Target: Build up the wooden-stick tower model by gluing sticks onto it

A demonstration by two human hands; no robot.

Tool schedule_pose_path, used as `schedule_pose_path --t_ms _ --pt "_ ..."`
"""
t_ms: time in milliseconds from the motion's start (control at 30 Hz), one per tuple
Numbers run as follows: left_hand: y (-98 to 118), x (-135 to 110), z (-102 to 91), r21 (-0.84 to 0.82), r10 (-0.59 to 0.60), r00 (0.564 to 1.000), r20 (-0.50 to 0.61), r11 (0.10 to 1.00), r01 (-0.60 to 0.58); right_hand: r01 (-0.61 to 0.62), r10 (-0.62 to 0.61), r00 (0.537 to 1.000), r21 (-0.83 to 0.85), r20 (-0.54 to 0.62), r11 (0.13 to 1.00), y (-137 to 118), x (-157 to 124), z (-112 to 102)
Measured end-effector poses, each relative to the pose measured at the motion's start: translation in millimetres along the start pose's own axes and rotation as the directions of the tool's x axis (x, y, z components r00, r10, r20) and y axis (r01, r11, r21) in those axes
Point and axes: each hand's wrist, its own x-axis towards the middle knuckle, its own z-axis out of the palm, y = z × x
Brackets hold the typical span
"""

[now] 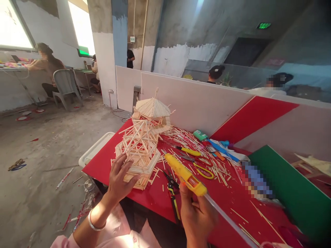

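Note:
My right hand point(195, 215) grips a yellow hot glue gun point(184, 174) by its handle, its nozzle end aimed up and left. A long translucent glue stick point(227, 220) sticks out of its rear. Fingers spread, my left hand point(122, 177) rests at the near left edge of a model made of thin wooden sticks point(141, 151). Its lower part is an open lattice on a stepped, many-sided base. Behind the lattice stands a stick-built pavilion with a sloped roof point(153, 107). Whether my left fingers press on the base is hard to tell.
Black-and-yellow pliers point(172, 198) and yellow-handled pliers point(190, 151) lie on the red table point(144, 206). Loose sticks point(217, 168) are scattered beyond them. A green board point(289, 193) leans at the right, and a white partition point(191, 103) borders the far side. Other people sit farther off.

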Motion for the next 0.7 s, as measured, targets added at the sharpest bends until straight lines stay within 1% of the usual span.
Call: schedule_pose_path --t_ms 67,167,233,400,467,533,700 --pt "-1.4 0.0 -1.3 -0.010 0.021 0.999 0.024 1.000 -0.021 0.071 -0.071 0.997 0.011 0.034 0.997 -10.5 8.1 -5.7" --pt "-6.9 -0.3 -5.6 -0.030 0.044 0.997 0.060 0.999 -0.042 0.186 -0.190 0.970 0.044 0.152 0.982 -29.7 21.4 -4.0" --pt "-11.7 -0.1 -9.4 -0.047 0.057 0.996 0.069 0.997 -0.054 0.231 -0.232 0.953 0.032 0.196 0.973 -41.6 29.9 4.4" --pt "-19.0 2.6 -17.9 -0.072 0.080 0.993 0.088 0.995 -0.074 0.255 -0.244 0.951 -0.031 0.192 0.967 -57.7 42.8 30.7" --pt "-20.1 3.1 -19.8 -0.094 0.083 0.994 0.076 0.993 -0.076 0.282 -0.270 0.941 -0.034 0.203 0.959 -59.4 40.9 34.5" --pt "-21.2 2.3 -20.7 -0.120 0.088 0.994 0.066 0.990 -0.079 0.310 -0.294 0.930 -0.038 0.220 0.950 -59.5 34.4 33.1" --pt "-25.3 -3.2 -19.7 -0.205 0.087 0.995 0.040 0.976 -0.077 0.272 -0.250 0.924 -0.038 0.290 0.962 -57.9 12.7 23.4"
